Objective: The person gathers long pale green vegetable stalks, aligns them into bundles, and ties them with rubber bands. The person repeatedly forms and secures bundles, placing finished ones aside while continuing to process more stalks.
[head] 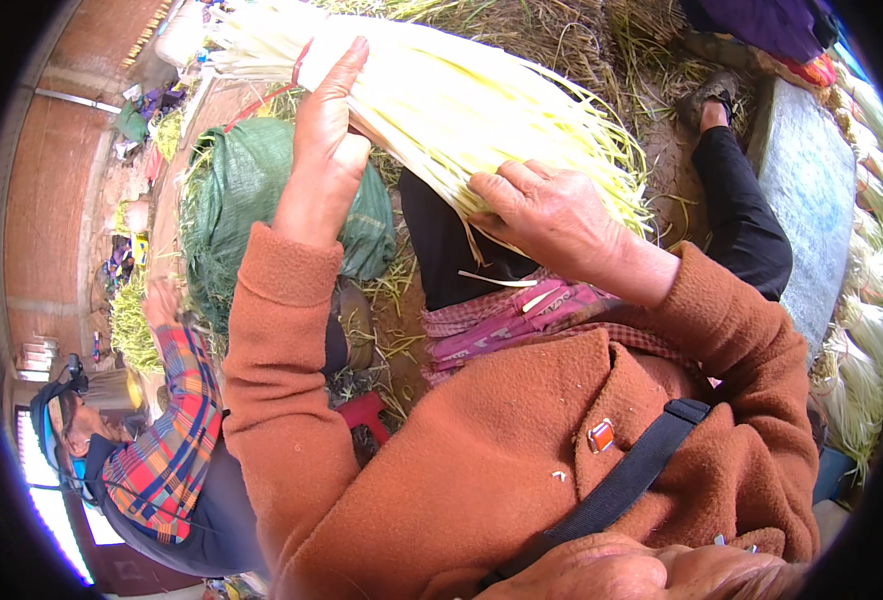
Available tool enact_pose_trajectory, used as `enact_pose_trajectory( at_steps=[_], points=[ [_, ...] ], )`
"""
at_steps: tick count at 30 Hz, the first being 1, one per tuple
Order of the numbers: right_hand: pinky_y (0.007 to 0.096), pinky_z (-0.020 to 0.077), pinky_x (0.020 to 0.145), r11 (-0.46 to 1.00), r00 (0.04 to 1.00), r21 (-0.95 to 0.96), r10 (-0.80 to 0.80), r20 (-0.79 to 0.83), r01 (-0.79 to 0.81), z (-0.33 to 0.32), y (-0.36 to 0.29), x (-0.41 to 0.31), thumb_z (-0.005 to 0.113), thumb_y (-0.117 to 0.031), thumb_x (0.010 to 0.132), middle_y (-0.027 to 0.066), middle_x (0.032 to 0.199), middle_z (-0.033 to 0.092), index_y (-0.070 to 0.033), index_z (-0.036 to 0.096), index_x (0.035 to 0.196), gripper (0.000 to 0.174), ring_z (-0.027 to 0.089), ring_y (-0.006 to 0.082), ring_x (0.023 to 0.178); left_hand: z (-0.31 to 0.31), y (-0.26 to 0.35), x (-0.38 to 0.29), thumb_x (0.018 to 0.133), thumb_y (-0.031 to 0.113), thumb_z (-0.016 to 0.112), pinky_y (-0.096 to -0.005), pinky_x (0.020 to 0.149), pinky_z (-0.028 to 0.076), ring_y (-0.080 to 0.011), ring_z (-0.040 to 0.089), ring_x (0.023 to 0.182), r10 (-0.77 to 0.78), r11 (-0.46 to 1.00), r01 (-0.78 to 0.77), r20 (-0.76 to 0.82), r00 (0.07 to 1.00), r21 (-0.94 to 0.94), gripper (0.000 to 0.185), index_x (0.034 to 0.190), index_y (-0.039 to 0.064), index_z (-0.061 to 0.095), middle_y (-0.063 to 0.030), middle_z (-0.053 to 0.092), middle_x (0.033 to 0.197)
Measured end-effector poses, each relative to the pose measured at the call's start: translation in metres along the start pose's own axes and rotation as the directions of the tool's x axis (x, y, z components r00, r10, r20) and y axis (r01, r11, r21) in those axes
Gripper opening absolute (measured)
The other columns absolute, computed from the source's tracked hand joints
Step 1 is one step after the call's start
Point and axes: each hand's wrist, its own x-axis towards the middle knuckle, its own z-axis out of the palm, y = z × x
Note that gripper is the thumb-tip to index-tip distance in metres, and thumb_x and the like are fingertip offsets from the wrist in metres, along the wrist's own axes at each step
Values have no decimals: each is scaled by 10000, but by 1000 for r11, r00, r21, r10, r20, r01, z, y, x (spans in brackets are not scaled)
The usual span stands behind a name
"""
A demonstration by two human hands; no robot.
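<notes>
A thick bundle of pale yellow-white leafy stalks, which look like blanched chives (456, 97), lies across the space before me. My left hand (329, 135) grips it near the white stem ends, thumb along the top. Close to that hand, a red tie (300, 66) goes around the stems, and its loose tail (258, 107) hangs to the left. My right hand (550, 214) is at the bundle's near edge, fingers curled around some outer leaves; its fingertips are partly hidden. Loose pale leaf pieces (495, 280) lie on my dark trousers and pink checked apron (486, 330).
A stuffed green woven sack (243, 195) stands at the left. Beyond it a person in a plaid sleeve (175, 435) handles more greens (132, 322). At right are another person's leg (734, 202), a grey-blue slab (809, 195) and several pale bundles (865, 322). Straw (561, 45) litters the floor.
</notes>
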Motion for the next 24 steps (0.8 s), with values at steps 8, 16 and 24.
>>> enact_pose_trajectory(
  at_steps=[8,16,24],
  points=[
    [377,523,618,994,993,105,6,-116,7,5,12,-6,687,-153,872,78,762,584,-69,580,874,136,629,266,707,-4,0,0,900,94,741,-423,1021,515,-257,639,1146,19,1000,-19,18,1000,18,390,1250,8,591,-133,656,1251],
    [400,506,601,967,988,250,88,-124,-55,-10,12,-9,688,-91,857,112,738,568,-49,552,841,143,612,311,685,3,-3,-5,897,89,742,-416,1016,518,-250,648,1129,56,997,-58,34,998,54,386,1248,20,598,-122,660,1249],
    [412,498,585,962,970,222,109,217,-158,-22,28,-89,661,-80,854,111,738,552,-54,529,831,136,604,323,677,-8,-3,2,895,107,751,-412,997,528,-251,647,1130,48,999,-48,12,999,4,397,1254,31,598,-115,662,1244]
  ],
)
